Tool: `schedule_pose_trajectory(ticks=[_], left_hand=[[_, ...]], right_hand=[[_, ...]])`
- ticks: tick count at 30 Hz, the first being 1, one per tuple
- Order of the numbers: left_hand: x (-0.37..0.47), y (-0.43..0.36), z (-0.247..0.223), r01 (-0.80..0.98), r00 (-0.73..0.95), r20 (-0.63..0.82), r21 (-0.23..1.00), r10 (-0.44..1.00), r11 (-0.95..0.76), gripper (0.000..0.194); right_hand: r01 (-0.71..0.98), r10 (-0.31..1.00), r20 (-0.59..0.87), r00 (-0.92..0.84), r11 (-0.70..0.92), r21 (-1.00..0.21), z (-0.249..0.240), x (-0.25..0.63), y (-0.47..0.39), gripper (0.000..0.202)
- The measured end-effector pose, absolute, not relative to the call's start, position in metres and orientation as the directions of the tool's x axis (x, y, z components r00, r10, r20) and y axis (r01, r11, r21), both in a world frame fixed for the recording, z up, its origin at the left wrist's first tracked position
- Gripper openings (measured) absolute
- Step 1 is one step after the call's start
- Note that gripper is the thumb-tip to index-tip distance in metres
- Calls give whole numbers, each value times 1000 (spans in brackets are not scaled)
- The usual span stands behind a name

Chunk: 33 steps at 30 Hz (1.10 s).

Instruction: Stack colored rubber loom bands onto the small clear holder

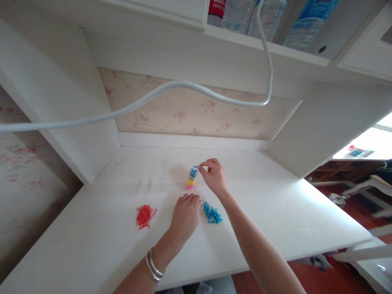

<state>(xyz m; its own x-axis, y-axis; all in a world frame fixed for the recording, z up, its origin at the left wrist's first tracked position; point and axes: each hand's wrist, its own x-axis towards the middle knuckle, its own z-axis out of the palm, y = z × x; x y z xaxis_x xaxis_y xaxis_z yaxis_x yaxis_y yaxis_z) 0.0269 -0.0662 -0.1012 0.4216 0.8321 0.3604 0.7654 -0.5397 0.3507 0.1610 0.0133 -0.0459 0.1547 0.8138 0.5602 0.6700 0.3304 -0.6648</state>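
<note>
A small clear bottle (pixel 191 178) stands upright on the white table, with pink and yellow showing low down and blue pieces higher up. My right hand (pixel 214 173) is at its mouth, thumb and forefinger pinching a thin blue piece (pixel 196 166) that looks like a small rubber band. Nearer to me, my left hand (pixel 186 212) is down at the table with curled fingers; whether they hold anything is hidden. Just right of it lies a pile of small blue pieces (pixel 212 214). Farther left is a loose heap of thin red loops (pixel 145 216), like rubber bands.
The white table (pixel 263 220) is bounded by a back panel and side walls. A white cable (pixel 171 84) crosses in front of the view. Overhead, a shelf (pixel 245 41) holds several plastic bottles (pixel 239 16). Furniture (pixel 367 192) and a reddish floor show at the right.
</note>
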Motion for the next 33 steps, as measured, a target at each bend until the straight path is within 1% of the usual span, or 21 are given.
schedule_pose_trajectory(ticks=[4, 7, 10, 13, 15, 18, 20, 22, 25, 27, 29, 31, 33], left_hand=[[26, -65, -103, 753, 415, 376, 369, 829, -544, 17], [24, -65, -103, 747, 411, 385, 377, 826, -547, 17], [23, -65, -101, 742, 396, 394, 394, 829, -542, 16], [22, -66, -99, 738, 378, 400, 414, 835, -532, 16], [22, -67, -97, 730, 367, 405, 433, 837, -529, 15], [22, -67, -96, 713, 351, 415, 463, 839, -527, 15], [23, -67, -96, 705, 336, 425, 478, 840, -524, 15], [23, -66, -97, 698, 314, 442, 492, 840, -520, 15], [21, -65, -98, 687, 284, 479, 502, 831, -525, 14], [18, -64, -96, 684, 250, 503, 512, 827, -519, 14], [14, -61, -91, 679, 197, 514, 543, 835, -494, 15], [8, -57, -80, 672, 142, 513, 578, 847, -462, 14], [4, -50, -65, 672, 97, 518, 596, 850, -440, 13]], right_hand=[[690, 849, 510, 139, 286, -665, -44, 158, 15, 15], [671, 857, 491, 159, 271, -690, -41, 159, 12, 21], [634, 845, 491, 210, 265, -726, -41, 168, 7, 28], [571, 871, 428, 242, 229, -789, -52, 183, -1, 30], [531, 906, 366, 211, 208, -821, -68, 195, -9, 28], [515, 959, 275, 60, 206, -832, -99, 208, -25, 23], [546, 975, 220, -41, 206, -812, -117, 212, -37, 21], [621, 976, 200, -91, 212, -755, -128, 211, -48, 21], [741, 975, 195, -105, 208, -639, -132, 207, -54, 21], [780, 975, 196, -105, 203, -592, -132, 204, -54, 22], [785, 971, 214, -109, 216, -580, -132, 204, -52, 19], [764, 963, 247, -107, 239, -599, -133, 205, -52, 14], [735, 954, 281, -101, 262, -625, -135, 208, -53, 14]])
